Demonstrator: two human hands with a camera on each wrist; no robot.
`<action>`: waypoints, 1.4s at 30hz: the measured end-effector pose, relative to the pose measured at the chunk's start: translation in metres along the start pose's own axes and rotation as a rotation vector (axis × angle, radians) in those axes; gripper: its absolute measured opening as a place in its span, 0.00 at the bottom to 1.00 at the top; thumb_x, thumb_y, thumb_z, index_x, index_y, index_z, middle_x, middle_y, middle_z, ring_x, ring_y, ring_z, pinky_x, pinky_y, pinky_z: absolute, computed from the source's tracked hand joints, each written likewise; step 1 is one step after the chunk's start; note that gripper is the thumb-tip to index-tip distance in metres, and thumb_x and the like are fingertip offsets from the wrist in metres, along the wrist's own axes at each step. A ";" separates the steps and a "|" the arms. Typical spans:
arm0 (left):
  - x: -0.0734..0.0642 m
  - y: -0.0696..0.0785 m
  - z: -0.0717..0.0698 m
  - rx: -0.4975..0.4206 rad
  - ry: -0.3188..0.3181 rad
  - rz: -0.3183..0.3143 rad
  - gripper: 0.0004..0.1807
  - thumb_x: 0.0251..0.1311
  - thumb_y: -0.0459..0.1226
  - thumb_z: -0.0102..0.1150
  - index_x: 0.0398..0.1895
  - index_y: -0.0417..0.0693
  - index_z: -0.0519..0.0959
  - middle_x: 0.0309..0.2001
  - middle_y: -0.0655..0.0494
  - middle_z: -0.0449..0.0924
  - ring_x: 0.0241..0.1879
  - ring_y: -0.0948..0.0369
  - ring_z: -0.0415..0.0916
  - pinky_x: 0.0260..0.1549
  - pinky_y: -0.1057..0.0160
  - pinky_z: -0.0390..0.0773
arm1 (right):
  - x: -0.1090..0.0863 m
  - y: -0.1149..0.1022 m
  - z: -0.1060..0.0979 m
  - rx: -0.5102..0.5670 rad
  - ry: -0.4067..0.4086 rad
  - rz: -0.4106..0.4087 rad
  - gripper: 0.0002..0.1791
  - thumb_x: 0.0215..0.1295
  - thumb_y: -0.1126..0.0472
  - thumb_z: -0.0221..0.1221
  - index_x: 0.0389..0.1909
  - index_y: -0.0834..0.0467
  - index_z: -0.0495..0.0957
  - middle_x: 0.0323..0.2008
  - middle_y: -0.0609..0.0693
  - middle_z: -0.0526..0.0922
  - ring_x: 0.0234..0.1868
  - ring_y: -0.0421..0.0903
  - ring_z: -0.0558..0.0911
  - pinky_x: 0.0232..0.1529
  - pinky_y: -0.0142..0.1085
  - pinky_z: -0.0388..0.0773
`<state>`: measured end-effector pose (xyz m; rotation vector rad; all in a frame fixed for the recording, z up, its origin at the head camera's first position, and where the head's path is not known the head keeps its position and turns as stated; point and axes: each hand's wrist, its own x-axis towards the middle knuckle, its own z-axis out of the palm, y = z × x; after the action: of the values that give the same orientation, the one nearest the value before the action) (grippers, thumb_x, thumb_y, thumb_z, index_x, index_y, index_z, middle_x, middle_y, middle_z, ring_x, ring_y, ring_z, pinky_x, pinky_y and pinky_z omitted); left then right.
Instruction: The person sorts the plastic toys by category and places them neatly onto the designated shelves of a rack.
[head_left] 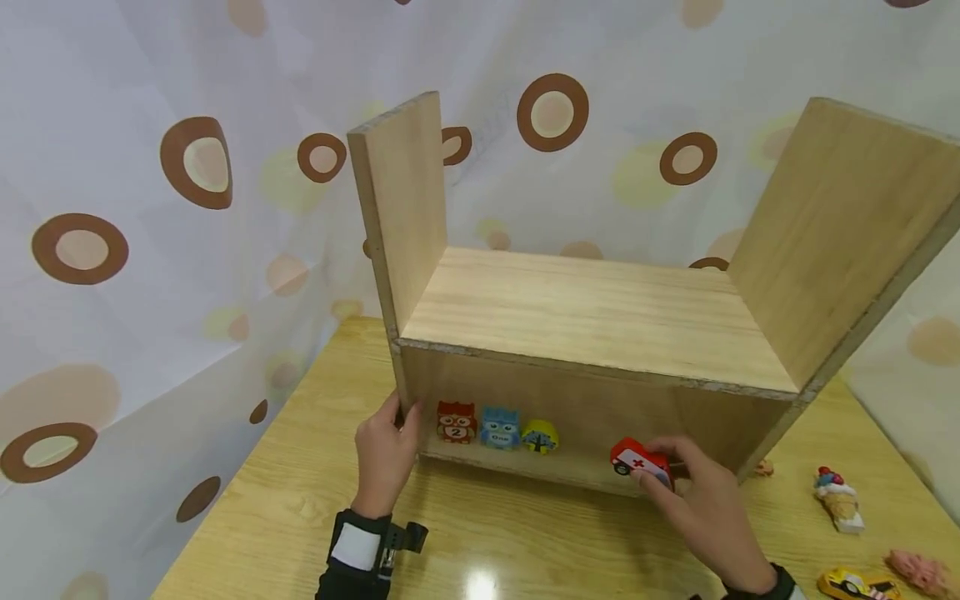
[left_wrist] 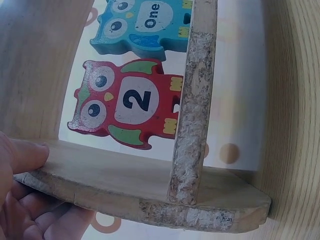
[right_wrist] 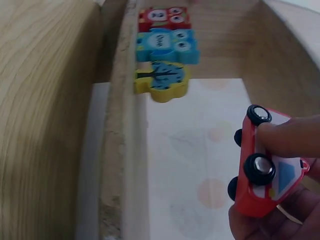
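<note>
A wooden shelf (head_left: 570, 308) stands on the table, with a red owl block (head_left: 457, 422) marked 2, a blue owl block (head_left: 500, 428) marked One and a yellow tree block (head_left: 540, 436) lined up on its lower board. My left hand (head_left: 386, 457) grips the shelf's left side board (left_wrist: 100, 192), thumb inside and fingers outside. With thumb and fingers, my right hand (head_left: 701, 504) pinches a red toy ambulance (head_left: 639, 461) in front of the lower compartment, to the right of the tree block. Its wheels (right_wrist: 259, 169) face the lower board in the right wrist view.
On the table (head_left: 300, 467), right of the shelf, lie an ice cream toy (head_left: 838, 500), a yellow toy car (head_left: 857, 585) and a pink toy (head_left: 918, 572). A small piece (head_left: 764, 468) shows beside the shelf's right side. Behind hangs a patterned cloth (head_left: 420, 50).
</note>
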<state>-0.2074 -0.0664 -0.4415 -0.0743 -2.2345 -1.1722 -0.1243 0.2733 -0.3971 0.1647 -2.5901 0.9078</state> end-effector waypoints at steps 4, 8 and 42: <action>0.002 0.000 0.000 -0.008 -0.006 0.000 0.14 0.67 0.37 0.61 0.48 0.35 0.82 0.43 0.36 0.87 0.39 0.45 0.88 0.32 0.47 0.86 | 0.018 0.005 0.017 0.004 -0.052 0.000 0.17 0.57 0.66 0.69 0.48 0.58 0.79 0.44 0.55 0.86 0.38 0.44 0.82 0.31 0.29 0.77; 0.003 0.000 0.000 0.004 -0.003 -0.009 0.15 0.67 0.37 0.61 0.49 0.35 0.82 0.42 0.36 0.87 0.39 0.45 0.88 0.32 0.47 0.86 | 0.031 0.009 0.031 -0.004 -0.084 -0.030 0.16 0.59 0.66 0.67 0.48 0.58 0.79 0.45 0.54 0.85 0.38 0.44 0.80 0.33 0.29 0.75; 0.001 0.001 -0.002 0.004 -0.010 0.010 0.15 0.66 0.37 0.61 0.50 0.35 0.82 0.43 0.36 0.87 0.39 0.45 0.88 0.33 0.47 0.86 | 0.041 0.012 0.070 0.027 -0.196 0.000 0.21 0.61 0.67 0.64 0.56 0.63 0.76 0.49 0.60 0.83 0.42 0.47 0.81 0.37 0.33 0.75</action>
<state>-0.2067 -0.0676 -0.4395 -0.0895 -2.2426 -1.1642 -0.1870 0.2398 -0.4376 0.2746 -2.7573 0.9712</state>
